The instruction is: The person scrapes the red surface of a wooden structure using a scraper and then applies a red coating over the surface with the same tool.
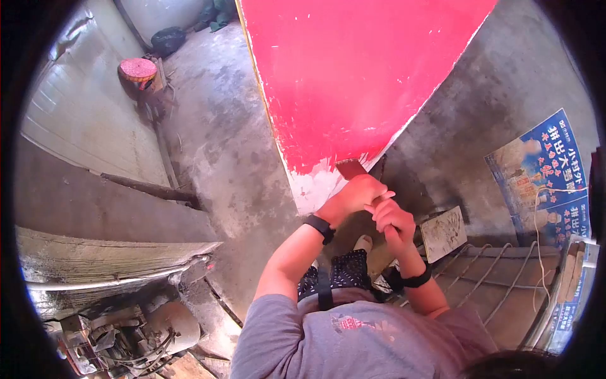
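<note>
Your left hand (355, 192) is clenched around the handle of the scraper (350, 168). Your right hand (392, 220) is curled tight just below it, apparently on the handle's end, though the fingers hide the exact hold. Both wrists wear black bands.

The scraper's blade points up and away from you, its edge touching the red panel (353, 76) at the border between red paint and the bare whitish patch (315, 186) on the lower corner. This looks like a scraping stroke partway through, with most of the red untouched.

The next push calls for a low blade angle and steady pressure from both hands. A small pale slab (444, 232) leans near your right wrist, and blue posters (543, 167) lie beyond it on the concrete.
</note>
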Tool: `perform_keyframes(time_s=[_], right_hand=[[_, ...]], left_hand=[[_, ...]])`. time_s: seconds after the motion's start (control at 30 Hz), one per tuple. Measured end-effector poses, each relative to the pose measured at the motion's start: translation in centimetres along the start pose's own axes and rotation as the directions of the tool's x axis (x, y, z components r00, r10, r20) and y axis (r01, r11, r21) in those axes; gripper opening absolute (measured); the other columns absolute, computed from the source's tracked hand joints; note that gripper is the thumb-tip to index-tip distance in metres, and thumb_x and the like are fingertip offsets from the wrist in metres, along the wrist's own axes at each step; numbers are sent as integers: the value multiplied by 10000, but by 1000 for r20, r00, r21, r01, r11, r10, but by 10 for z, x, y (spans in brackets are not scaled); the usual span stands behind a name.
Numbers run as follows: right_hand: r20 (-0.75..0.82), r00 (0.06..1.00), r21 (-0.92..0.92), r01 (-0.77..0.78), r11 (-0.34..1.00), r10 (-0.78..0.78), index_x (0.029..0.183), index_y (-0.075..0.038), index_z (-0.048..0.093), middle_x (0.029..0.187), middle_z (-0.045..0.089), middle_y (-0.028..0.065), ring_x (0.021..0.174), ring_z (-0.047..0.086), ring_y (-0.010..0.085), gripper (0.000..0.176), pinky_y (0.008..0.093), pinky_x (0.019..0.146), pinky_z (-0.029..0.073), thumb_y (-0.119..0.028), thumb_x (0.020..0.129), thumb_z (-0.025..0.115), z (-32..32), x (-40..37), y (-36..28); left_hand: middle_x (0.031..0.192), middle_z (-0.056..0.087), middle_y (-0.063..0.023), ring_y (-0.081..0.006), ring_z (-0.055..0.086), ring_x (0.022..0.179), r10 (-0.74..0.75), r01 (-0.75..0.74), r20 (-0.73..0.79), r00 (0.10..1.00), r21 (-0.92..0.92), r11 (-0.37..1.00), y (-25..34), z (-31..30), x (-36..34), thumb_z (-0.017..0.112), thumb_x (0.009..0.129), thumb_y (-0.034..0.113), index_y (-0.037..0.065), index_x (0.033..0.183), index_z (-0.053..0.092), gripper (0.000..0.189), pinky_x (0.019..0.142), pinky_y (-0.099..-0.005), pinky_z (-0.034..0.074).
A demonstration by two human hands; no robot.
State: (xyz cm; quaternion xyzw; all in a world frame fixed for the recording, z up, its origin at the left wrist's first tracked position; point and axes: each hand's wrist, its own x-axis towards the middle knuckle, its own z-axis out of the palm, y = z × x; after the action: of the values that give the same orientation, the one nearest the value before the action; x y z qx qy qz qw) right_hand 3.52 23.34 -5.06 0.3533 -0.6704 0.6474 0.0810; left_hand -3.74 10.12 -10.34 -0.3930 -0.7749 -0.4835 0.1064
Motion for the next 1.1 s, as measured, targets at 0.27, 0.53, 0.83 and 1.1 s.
perform_keyframes(time_s=[0.27,0.53,0.83,1.1], right_hand=[[1,999,18,-40,999,40,619,12,491,626,517,68,667,525,203,103,418,812,514,82,673,438,4,-15,39],[-11,997,44,77,996,-77,627,7,489,638,523,69,665,531,205,118,403,806,514,90,702,451,11,9,2],[60,997,-29,-42,999,44,647,3,483,679,536,80,683,540,208,97,382,776,497,72,715,490,11,22,-24],[88,996,-29,14,999,-11,647,-16,482,669,525,78,677,526,225,105,461,841,501,77,668,438,26,0,-12]], left_hand=[[520,451,-160,-369,475,513,-145,145,66,987,-2,989,-39,23,-27,587,854,294,27,552,451,426,462,-409,358],[520,471,-138,-352,496,521,-10,10,-1,1000,72,997,-14,-6,-11,572,857,286,29,575,472,395,472,-409,368],[524,476,-123,-320,505,520,-17,19,-56,998,39,999,9,-23,-13,573,857,264,37,591,492,359,477,-399,368],[459,398,-109,-323,449,459,95,-90,-51,994,82,993,-3,-13,-27,606,836,228,63,510,435,403,435,-411,324]])
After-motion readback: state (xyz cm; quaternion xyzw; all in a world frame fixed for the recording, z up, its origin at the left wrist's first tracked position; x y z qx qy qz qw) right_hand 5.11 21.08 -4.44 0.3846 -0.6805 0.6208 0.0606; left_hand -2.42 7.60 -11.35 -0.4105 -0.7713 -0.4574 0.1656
